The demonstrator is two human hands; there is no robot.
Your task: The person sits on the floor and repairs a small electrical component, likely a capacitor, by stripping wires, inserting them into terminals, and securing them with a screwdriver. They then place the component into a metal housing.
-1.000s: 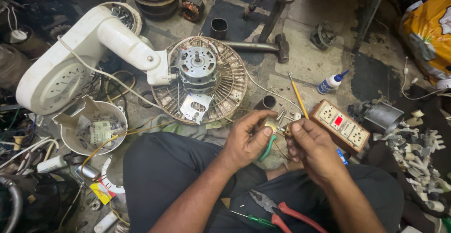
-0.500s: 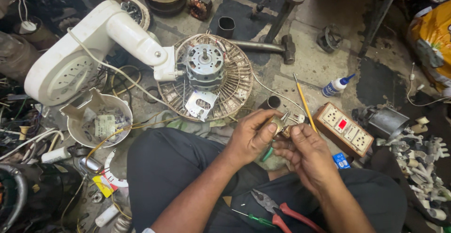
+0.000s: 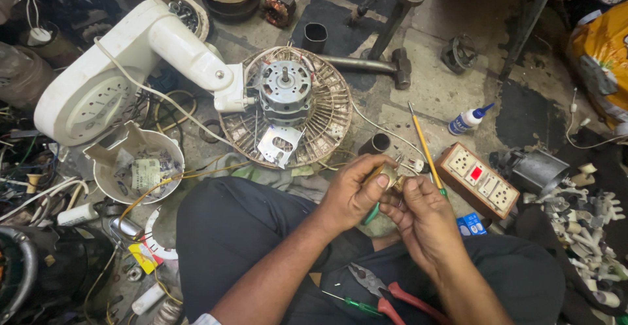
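Note:
My left hand and my right hand meet over my lap, both pinching a small brass-coloured metal part with thin white wires running off it. A green handle pokes out under my left hand. Just beyond the hands, a fan motor sits on a round wire grille, joined to a white fan body. Red-handled pliers and a green screwdriver rest on my dark trousers.
A brown socket board, a yellow-handled tool, a glue bottle and a black tube lie to the right of the grille. A hammer lies behind it. A white bowl of scraps sits left; white plugs are piled right.
Both hands stay together on the small part with only slight finger movement. The view has shifted a little, so the fan and floor items sit differently in frame.

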